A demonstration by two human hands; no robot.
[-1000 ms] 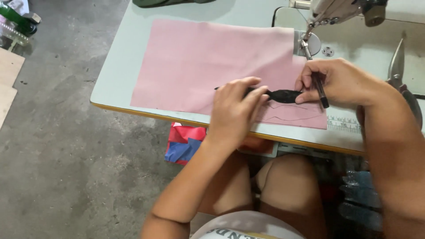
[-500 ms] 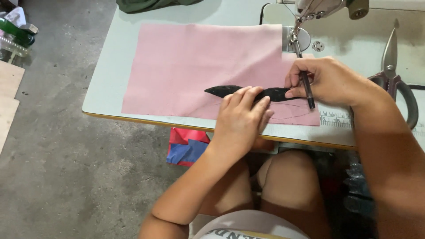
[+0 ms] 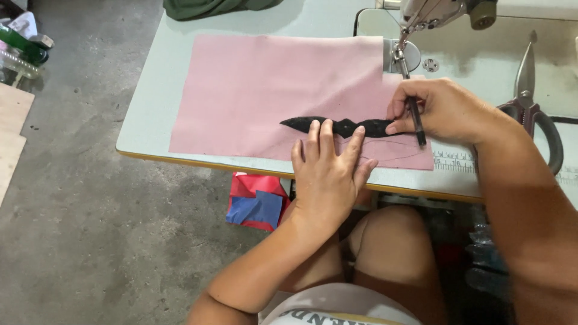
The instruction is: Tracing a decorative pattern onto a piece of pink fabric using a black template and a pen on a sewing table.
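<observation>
While the left hand (image 3: 328, 174) lies flat with fingers spread, pinning a black scalloped template (image 3: 343, 126) onto pink fabric (image 3: 265, 90) on the sewing table (image 3: 156, 96), the right hand (image 3: 442, 111) pinches a dark pen (image 3: 415, 117) at the template's end.

Flat on a pale worktop (image 3: 180, 78): a rectangular sheet of pink fabric (image 3: 271, 90), smooth, its near edge close to the worktop's front rim. Atop it, near that edge, a narrow black wavy-edged pattern piece (image 3: 343, 126), lying lengthwise, tapering to a point at the left. Held upright against its right end, a dark pen (image 3: 415, 117), tip on the fabric beside a faint drawn outline.
</observation>
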